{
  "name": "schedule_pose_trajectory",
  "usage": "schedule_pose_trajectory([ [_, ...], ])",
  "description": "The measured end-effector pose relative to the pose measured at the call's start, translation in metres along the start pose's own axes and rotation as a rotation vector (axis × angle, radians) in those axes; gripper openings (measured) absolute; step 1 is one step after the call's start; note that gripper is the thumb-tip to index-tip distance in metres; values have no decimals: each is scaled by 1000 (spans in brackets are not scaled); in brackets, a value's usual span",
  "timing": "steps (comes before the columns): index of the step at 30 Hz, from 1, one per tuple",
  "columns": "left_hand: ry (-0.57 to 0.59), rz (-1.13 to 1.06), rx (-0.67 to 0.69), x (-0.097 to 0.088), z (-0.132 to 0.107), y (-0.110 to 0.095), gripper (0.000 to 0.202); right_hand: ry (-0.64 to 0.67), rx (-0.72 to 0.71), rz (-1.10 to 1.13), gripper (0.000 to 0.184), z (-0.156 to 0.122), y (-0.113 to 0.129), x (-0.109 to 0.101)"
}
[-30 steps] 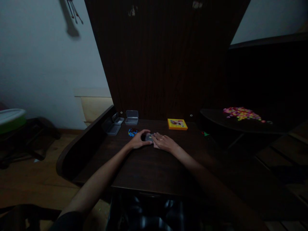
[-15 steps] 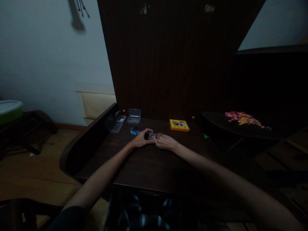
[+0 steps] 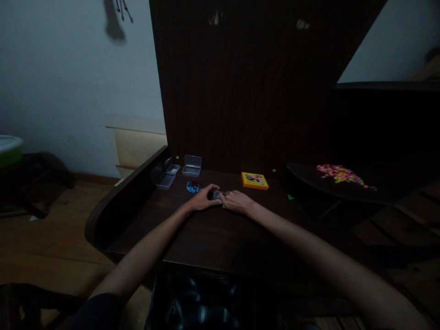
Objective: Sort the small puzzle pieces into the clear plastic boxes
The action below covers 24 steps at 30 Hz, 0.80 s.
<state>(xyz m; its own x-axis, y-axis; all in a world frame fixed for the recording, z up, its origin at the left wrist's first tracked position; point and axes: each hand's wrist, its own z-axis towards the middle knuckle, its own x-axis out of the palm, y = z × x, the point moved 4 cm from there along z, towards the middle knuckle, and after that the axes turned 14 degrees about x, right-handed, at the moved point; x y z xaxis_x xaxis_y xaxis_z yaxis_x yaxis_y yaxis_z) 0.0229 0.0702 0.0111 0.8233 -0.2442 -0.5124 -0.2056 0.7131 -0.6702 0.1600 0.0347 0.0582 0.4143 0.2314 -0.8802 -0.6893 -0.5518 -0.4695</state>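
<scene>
Right hand (image 3: pixel 235 201) curled in since a second ago — fingers no longer flat.
Both hands pinch small clear case (image 3: pixel 216 195) on dark table (image 3: pixel 206 238); left hand (image 3: pixel 202 198) cupped — bead pile (image 3: pixel 193 186) just beside.

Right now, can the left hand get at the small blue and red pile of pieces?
Probably yes: the left hand lies just beside the small blue and red pile of pieces, with only bare dark wooden desk between them.
</scene>
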Motion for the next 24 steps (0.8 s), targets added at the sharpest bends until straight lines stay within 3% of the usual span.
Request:
schedule_pose_trajectory([
  [8, 55, 78, 54, 3, 0, -3, 47, 26, -2, -22, 42, 3, 10, -9],
  [15, 82, 101, 71, 4, 0, -4, 44, 34, 13, -14, 34, 8, 18, -16],
  [24, 83, 93, 52, 5, 0, -6, 52, 32, -5, -6, 34, 0, 3, -16],
])
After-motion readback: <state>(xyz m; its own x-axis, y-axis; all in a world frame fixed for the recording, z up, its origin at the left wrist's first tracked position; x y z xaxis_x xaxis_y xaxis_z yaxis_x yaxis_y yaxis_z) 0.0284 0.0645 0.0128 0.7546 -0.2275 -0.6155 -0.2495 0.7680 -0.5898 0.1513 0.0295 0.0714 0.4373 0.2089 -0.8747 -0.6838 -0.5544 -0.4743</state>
